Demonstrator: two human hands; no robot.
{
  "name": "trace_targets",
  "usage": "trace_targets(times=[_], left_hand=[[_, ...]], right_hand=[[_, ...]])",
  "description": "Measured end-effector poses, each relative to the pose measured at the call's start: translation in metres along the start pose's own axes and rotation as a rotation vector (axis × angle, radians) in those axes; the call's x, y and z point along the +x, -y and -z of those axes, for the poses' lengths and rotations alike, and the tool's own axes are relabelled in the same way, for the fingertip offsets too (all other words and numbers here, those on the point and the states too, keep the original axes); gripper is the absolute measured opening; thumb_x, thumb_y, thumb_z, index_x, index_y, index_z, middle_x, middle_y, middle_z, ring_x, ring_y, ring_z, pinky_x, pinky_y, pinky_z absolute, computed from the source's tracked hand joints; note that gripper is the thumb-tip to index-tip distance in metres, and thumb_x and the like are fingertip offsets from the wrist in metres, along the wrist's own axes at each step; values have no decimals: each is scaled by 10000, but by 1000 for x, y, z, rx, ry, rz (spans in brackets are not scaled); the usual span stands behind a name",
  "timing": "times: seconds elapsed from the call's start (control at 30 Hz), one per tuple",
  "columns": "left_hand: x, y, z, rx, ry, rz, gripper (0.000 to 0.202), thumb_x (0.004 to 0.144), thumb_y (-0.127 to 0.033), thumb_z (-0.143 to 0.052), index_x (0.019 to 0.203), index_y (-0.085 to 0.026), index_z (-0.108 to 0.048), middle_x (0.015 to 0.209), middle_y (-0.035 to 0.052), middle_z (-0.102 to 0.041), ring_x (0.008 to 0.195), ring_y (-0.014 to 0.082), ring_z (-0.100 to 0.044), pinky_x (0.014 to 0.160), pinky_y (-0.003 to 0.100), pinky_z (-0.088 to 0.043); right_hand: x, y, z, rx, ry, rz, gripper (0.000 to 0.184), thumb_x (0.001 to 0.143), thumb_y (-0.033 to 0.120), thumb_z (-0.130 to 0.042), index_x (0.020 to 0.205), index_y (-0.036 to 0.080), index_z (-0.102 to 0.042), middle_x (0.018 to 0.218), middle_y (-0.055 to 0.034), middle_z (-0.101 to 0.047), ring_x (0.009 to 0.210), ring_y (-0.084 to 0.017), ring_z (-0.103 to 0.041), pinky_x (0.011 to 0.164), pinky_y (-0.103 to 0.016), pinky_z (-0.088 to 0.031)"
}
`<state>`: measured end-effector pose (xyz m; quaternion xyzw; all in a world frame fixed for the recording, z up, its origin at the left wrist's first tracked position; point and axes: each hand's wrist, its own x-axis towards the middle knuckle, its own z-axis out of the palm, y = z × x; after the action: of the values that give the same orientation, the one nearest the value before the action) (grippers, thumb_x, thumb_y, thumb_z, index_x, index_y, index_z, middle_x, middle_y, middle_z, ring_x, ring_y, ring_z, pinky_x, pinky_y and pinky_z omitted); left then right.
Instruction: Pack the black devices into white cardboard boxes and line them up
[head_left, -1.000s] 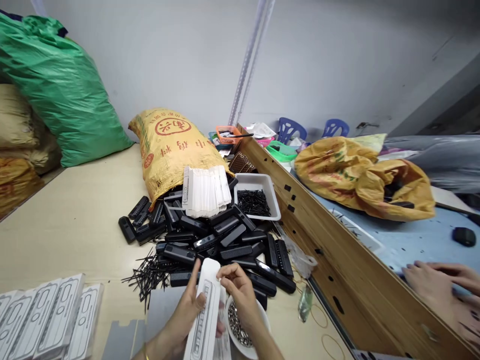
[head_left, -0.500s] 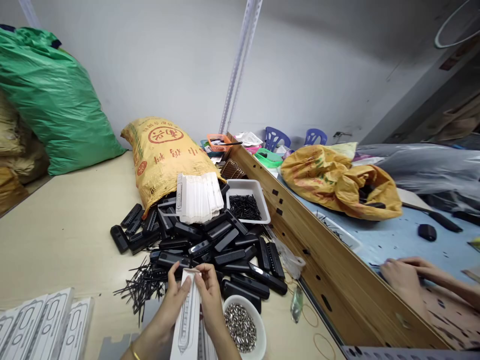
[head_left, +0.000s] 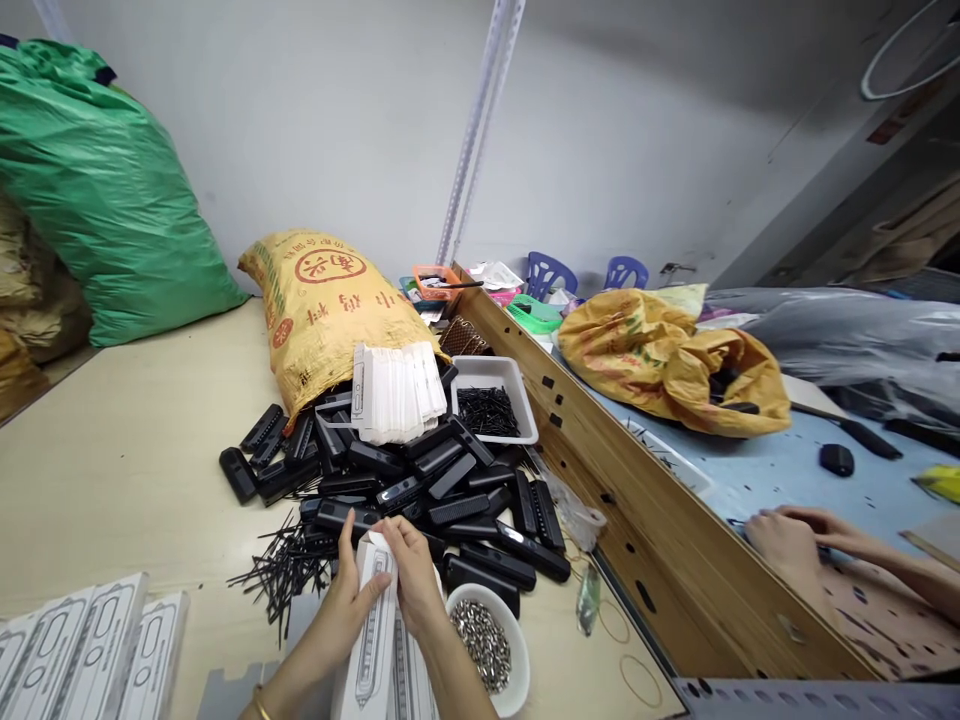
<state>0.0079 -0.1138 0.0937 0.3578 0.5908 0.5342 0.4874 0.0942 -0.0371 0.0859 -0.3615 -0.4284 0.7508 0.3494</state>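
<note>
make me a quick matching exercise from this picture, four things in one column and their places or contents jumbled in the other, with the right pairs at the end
1. long white printed carton
2. round white bowl
3. rectangular pale plastic tray
4. bulging green sack

A. contains thin black sticks
B. at the far left
C. held by the left hand and right hand
D. contains small silver metal pieces

Pairs: 1-C, 2-D, 3-A, 4-B

Box (head_left: 369, 650) between hands (head_left: 345, 602), bowl (head_left: 520, 650) to right.
</note>
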Motion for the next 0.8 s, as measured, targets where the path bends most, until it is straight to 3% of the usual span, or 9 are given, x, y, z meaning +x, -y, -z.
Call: trace_targets(times=[0.07, 0.17, 0.23, 0.33, 0.47, 0.6, 0.67, 0.73, 0.8], left_hand=[[0, 1, 4, -39, 38, 46, 902, 836, -499, -461, 1403, -201, 174, 1406, 171, -371, 1277, 241, -388, 1060, 424, -268], [-2, 5, 9, 6, 87, 85, 916, 831, -491, -474, 1405, -198, 176, 1461, 166, -262, 1336, 246, -280, 1088, 444, -194], [-4, 7, 9, 74, 104, 73, 918, 822, -473, -494, 1413, -194, 151, 1484, 160, -197, 1350, 247, -245, 1092, 437, -183], [-7, 7, 6, 115, 93, 21, 877, 830, -434, -485, 1422, -194, 117, 1472, 154, -241, 1323, 236, -312, 1082, 408, -225], [-6, 2, 3, 133, 43, 12, 893, 818, -424, -506, 1425, -176, 100, 1451, 154, -291, 1286, 240, -374, 1071, 393, -251], [-1, 1, 4, 4, 45, 114, 934, 814, -508, -495, 1413, -207, 155, 1387, 140, -407, 1250, 231, -424, 1049, 390, -291], [0, 6, 6, -89, -18, 198, 921, 805, -575, -462, 1422, -213, 118, 1377, 139, -420, 1263, 241, -405, 1030, 383, -322], [-5, 10, 9, -145, -66, 253, 855, 809, -619, -397, 1434, -237, 44, 1386, 131, -408, 1264, 259, -402, 1007, 391, -355], [-15, 13, 13, -133, 3, 188, 754, 838, -593, -357, 1435, -279, -21, 1397, 115, -391, 1259, 265, -407, 1001, 419, -365]], right_hand=[[-9, -6, 0, -74, -42, 59, 304, 782, 467, -588, 720, 170, -598, 738, -17, -586, 681, -144, -524, 630, -243, -407], [-23, -14, 3, -89, -39, 87, 244, 795, 439, -587, 802, 195, -597, 888, -29, -610, 822, -167, -544, 736, -260, -415], [-25, -17, 6, -17, -14, 51, 216, 769, 408, -627, 842, 213, -571, 893, -17, -606, 806, -162, -549, 732, -264, -422], [-17, -15, 7, 77, 6, 4, 233, 727, 379, -673, 823, 203, -555, 808, -1, -593, 688, -135, -532, 648, -240, -415], [-8, -14, -1, 47, -70, 19, 255, 736, 420, -652, 730, 179, -568, 654, 23, -538, 579, -109, -476, 569, -218, -376], [-23, -23, -4, -133, -131, 108, 357, 821, 509, -504, 820, 175, -630, 793, -33, -613, 752, -171, -551, 696, -263, -417], [-32, -27, 1, -214, -111, 146, 309, 825, 478, -520, 895, 196, -623, 889, -36, -621, 869, -192, -557, 783, -274, -413], [-33, -28, 7, -226, -86, 120, 269, 815, 451, -549, 934, 215, -593, 893, -26, -612, 857, -189, -561, 771, -277, -426], [-28, -29, 10, -148, -141, 70, 273, 819, 468, -530, 946, 227, -552, 837, -16, -594, 763, -177, -562, 695, -280, -450]])
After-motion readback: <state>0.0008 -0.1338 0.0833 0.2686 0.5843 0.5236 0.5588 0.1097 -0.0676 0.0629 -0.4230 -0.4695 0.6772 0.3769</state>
